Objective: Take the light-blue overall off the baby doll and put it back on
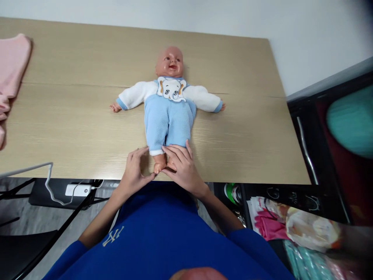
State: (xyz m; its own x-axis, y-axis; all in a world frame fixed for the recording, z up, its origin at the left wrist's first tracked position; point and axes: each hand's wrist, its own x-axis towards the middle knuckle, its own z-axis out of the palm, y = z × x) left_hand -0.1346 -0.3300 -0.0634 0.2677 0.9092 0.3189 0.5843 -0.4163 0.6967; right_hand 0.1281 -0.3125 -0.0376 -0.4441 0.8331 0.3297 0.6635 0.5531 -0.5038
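Observation:
A baby doll (171, 64) lies on its back on the wooden table, arms spread, head toward the wall. Its outfit (170, 112) has light blue legs, white sleeves and an elephant face on the chest. My left hand (135, 169) curves around the doll's leg on the left, fingertips at the white cuff and thumb by the bare foot (159, 164). Over the other leg lies my right hand (183, 165), its fingers at the trouser end and its thumb near the feet. Most of that second foot is hidden behind my right hand.
Pink fabric (13, 66) lies at the table's (247, 136) left end. A white cable (48, 181) hangs over the front edge near a white power bank (78, 190). Below on the right are bagged items (309, 227) and pink cloth (269, 225). A black chair (26, 249) stands lower left.

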